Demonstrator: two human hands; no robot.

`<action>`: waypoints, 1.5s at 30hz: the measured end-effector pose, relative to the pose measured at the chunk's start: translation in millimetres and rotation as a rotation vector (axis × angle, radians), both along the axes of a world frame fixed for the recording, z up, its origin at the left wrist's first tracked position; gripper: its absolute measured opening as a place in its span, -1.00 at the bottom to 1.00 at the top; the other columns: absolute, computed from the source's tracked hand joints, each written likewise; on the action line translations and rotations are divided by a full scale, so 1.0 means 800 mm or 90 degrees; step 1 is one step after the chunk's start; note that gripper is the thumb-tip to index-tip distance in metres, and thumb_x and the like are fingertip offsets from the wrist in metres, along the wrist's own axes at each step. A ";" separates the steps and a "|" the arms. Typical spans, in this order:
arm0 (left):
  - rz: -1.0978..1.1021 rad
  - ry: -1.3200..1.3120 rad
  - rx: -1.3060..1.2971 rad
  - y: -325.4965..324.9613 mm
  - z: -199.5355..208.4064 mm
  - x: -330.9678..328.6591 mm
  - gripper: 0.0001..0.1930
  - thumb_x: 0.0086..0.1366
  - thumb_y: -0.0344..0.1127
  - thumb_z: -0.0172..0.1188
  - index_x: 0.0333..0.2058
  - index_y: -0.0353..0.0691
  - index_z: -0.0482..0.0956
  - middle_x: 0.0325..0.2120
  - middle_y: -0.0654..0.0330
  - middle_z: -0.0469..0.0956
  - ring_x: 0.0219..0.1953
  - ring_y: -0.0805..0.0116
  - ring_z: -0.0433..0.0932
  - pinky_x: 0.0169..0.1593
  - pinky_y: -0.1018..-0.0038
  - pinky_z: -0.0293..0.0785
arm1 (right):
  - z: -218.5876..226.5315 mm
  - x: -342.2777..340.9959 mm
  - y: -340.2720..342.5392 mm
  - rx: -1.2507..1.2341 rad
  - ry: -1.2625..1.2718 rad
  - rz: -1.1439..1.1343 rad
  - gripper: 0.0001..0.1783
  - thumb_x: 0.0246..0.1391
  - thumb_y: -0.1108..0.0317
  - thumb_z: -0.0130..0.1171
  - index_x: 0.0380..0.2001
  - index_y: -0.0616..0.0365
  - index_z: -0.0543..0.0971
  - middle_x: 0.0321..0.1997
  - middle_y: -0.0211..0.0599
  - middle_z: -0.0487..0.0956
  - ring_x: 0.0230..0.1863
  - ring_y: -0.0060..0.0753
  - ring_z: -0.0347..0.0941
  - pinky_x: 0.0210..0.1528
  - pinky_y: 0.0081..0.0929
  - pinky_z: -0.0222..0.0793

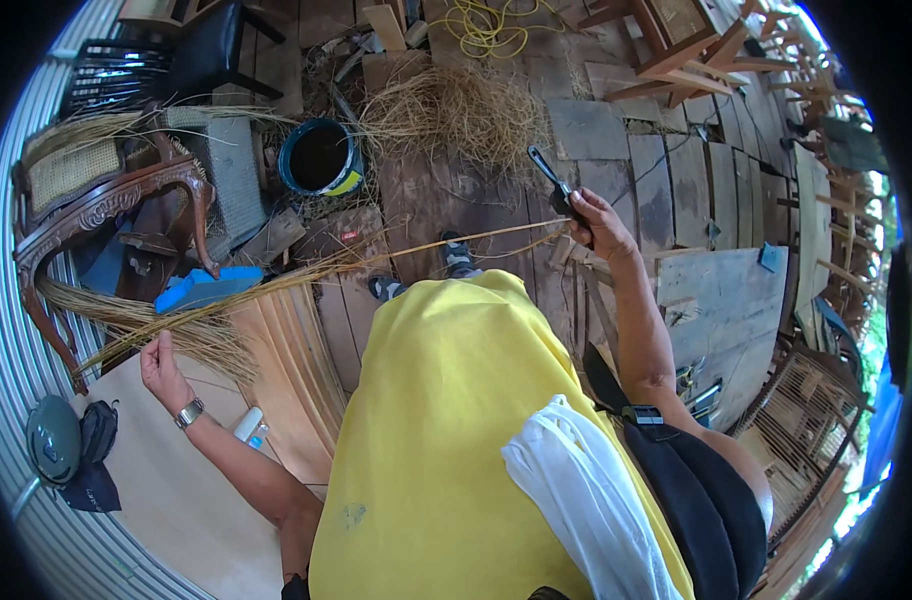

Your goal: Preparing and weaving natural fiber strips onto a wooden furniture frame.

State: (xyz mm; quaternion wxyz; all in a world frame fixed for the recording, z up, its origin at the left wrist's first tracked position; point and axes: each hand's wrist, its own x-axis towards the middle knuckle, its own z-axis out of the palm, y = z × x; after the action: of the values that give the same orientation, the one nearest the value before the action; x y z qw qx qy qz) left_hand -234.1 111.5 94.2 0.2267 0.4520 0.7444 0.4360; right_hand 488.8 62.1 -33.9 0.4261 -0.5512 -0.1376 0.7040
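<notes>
Long tan rattan strips (306,274) stretch diagonally across me, from beyond my left hand up to my right hand. My left hand (166,380), with a metal watch on its wrist, is closed at the strips' lower stretch, fingertips against them. My right hand (601,225) is raised ahead to the right, its fingers wrapped round a hand tool (549,172) with a shiny rounded end and a dark body. The strips' thin end meets that hand; how it is gripped there is hidden. The tool's exact kind is not plain.
Loose rattan (456,115) lies heaped on the plank floor. A bucket of dark liquid (318,157) stands left of it. Nearby are a carved wooden chair frame (116,215), a blue tray (208,287), a strip bundle (206,340), a standing fan (54,440) and wooden chairs (676,50).
</notes>
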 end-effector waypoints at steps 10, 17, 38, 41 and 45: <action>-0.039 0.446 0.218 0.069 0.066 0.172 -0.52 -0.02 -0.21 0.48 -0.16 -0.32 0.54 -0.08 0.06 0.45 -0.06 0.16 0.40 0.00 0.27 0.32 | -0.086 -0.008 0.005 -0.109 0.067 -0.362 -0.78 0.32 0.18 -0.06 -0.36 0.06 0.34 -0.60 -0.43 0.36 -0.71 -0.63 0.16 -0.71 -0.63 0.11; -0.664 0.009 -0.112 0.035 -0.135 0.401 -0.20 -0.08 -0.04 0.46 0.10 -0.33 0.36 0.09 -0.15 0.38 0.14 0.04 0.39 0.17 0.28 0.32 | -0.057 -0.173 0.038 -0.187 0.286 -0.259 -0.74 0.32 0.12 -0.10 -0.34 0.06 0.30 -0.56 -0.41 0.35 -0.68 -0.61 0.17 -0.65 -0.63 0.12; -0.352 0.133 -0.623 -0.342 -0.191 -0.046 -0.73 0.36 -0.15 0.00 -0.23 -0.19 0.58 -0.39 0.03 0.59 -0.30 0.11 0.56 -0.16 0.28 0.45 | 0.022 0.289 0.268 0.193 -0.182 -0.252 -0.74 0.33 0.24 -0.20 -0.29 0.14 0.44 -0.55 -0.43 0.39 -0.65 -0.56 0.25 -0.64 -0.60 0.19; -0.336 0.194 -0.673 -0.321 -0.208 -0.046 -0.73 0.33 -0.15 0.02 -0.24 -0.22 0.58 -0.35 -0.03 0.59 -0.26 0.04 0.56 -0.12 0.25 0.44 | -0.008 0.256 0.269 0.160 -1.206 0.512 -0.71 0.17 0.19 0.00 -0.46 0.15 0.56 -0.43 -0.28 0.53 -0.47 -0.32 0.50 -0.50 -0.37 0.39; -0.390 0.216 -0.627 -0.232 -0.210 0.045 -0.70 0.29 -0.12 0.01 -0.33 -0.26 0.56 -0.44 -0.03 0.57 -0.34 0.06 0.56 -0.20 0.23 0.45 | -0.094 0.132 0.225 0.361 -1.382 1.237 -0.82 0.05 0.27 0.04 -0.36 0.08 0.58 -0.28 -0.14 0.55 -0.26 -0.11 0.56 -0.33 -0.20 0.51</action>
State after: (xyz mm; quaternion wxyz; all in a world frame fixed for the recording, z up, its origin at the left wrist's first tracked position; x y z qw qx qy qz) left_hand -198.0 -74.1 -74.0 0.4029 0.5511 0.7203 -0.1233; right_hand 594.8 242.0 -108.7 -0.4178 -0.3898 -0.8158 -0.0887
